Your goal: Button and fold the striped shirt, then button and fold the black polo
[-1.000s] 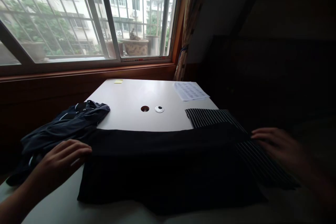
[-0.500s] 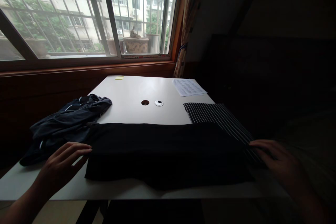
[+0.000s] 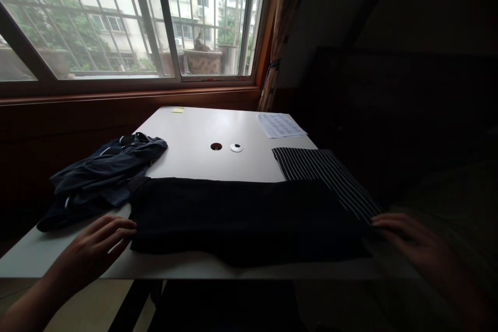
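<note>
A black garment [image 3: 249, 218] lies folded into a long, wide strip across the front of the white table; its exact kind does not show. At its left end, my left hand [image 3: 97, 244] is closed, with thumb and fingertips pinching the edge. My right hand [image 3: 408, 236] grips the opposite end the same way, though deep shadow hides part of its fingers. Under the right part of the strip, and showing behind it, lies a black-and-white striped cloth [image 3: 319, 163]. A crumpled dark blue garment [image 3: 105, 171] rests to the left, close behind my left hand.
Papers [image 3: 280, 125] lie at the table's [image 3: 190, 150] back right and a yellow note [image 3: 178, 110] at the back left. A round hole [image 3: 216, 147] and a small white disc [image 3: 236, 148] sit mid-table. Beyond stands a barred window [image 3: 128, 21] beside a tied curtain [image 3: 268, 85].
The view has tipped down slightly, so the table appears higher. Both hands keep their pinch and sit slightly nearer the table's front edge; the black garment looks a little flatter.
</note>
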Demonstrator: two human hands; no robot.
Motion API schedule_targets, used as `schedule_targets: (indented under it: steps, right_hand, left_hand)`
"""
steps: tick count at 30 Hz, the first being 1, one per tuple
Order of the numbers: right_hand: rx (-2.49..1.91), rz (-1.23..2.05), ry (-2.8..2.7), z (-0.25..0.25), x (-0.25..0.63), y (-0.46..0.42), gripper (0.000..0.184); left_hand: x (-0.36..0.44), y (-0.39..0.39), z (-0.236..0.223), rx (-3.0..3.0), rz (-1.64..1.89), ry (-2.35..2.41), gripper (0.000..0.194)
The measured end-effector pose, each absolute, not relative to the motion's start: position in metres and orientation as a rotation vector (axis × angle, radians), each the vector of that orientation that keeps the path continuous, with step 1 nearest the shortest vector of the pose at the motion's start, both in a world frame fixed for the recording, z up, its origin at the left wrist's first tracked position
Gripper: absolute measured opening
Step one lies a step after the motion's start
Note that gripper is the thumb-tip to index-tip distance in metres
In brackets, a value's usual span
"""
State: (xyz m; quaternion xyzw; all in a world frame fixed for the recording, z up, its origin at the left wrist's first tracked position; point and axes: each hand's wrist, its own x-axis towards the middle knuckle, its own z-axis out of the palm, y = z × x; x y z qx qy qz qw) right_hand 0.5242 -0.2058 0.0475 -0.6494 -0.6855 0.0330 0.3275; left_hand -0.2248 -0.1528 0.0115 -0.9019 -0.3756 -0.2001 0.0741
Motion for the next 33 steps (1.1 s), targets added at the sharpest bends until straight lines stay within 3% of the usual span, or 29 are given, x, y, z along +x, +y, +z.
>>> schedule_targets:
  steps: [5,8,10,15,20,25,33]
  right_hand:
    - [-1.734,0.336,-2.057,0.015,0.552,-0.211,0.013]
    - [-1.721,0.211,-2.106,0.018,0.54,-0.21,0.014]
    - [-1.658,0.081,-2.106,0.032,0.504,-0.208,0.015]
    - [-1.328,0.198,-2.286,0.05,0.351,-0.197,0.016]
    - [-1.14,0.124,-2.469,0.023,0.245,-0.185,0.038]
    - [-1.131,0.134,-2.419,0.017,0.238,-0.165,0.019]
    - [-0.985,0.318,-2.325,0.051,0.258,-0.152,0.017]
  left_hand:
    - [-0.216,-0.16,0.016,-2.777,-0.414,-1.196,0.031]
    - [-0.204,-0.161,0.02,-2.782,-0.434,-1.196,0.039]
    - [-0.194,-0.158,0.02,-2.784,-0.467,-1.169,0.038]
    - [-0.17,-0.147,0.016,-2.782,-0.491,-1.075,0.028]
    - [-0.163,-0.143,0.019,-2.794,-0.547,-1.062,0.022]
    - [-0.168,-0.138,0.035,-2.825,-0.714,-1.134,0.023]
    - [-0.172,-0.141,0.041,-2.831,-0.805,-1.064,0.031]
